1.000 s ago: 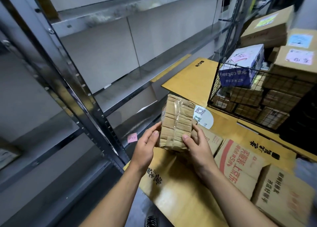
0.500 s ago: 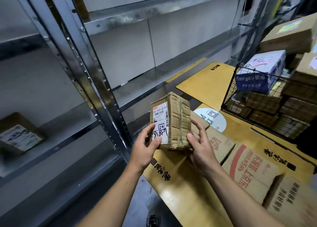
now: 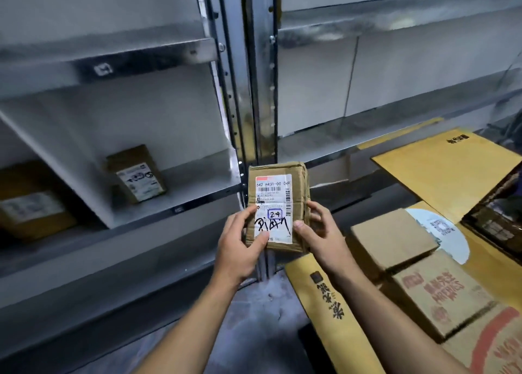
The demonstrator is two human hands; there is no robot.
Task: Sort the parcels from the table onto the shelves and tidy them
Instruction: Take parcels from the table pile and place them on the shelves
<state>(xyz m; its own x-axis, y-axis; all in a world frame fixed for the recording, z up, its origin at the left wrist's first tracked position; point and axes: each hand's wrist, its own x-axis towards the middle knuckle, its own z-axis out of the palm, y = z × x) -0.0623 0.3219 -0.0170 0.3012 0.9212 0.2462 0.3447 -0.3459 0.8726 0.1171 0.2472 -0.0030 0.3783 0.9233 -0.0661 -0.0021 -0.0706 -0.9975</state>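
Observation:
A small brown cardboard parcel with a white shipping label and black handwriting is upright in front of the metal shelf upright. My left hand grips its lower left edge, thumb on the label. My right hand grips its lower right edge. The label faces me. Two labelled parcels stand on the left shelf: one leaning box and a larger one at the far left. More parcels lie on the table at the right, among them a plain box and a red-printed box.
Grey metal shelving fills the left and back, with a vertical post between two bays. The right bay's shelf shows no parcels. Yellow cardboard sheets cover the table. A black wire basket stands at the right edge.
The parcel has been turned so its label faces me, and it sits further left, in front of the shelf post. My view has swung left toward the shelves.

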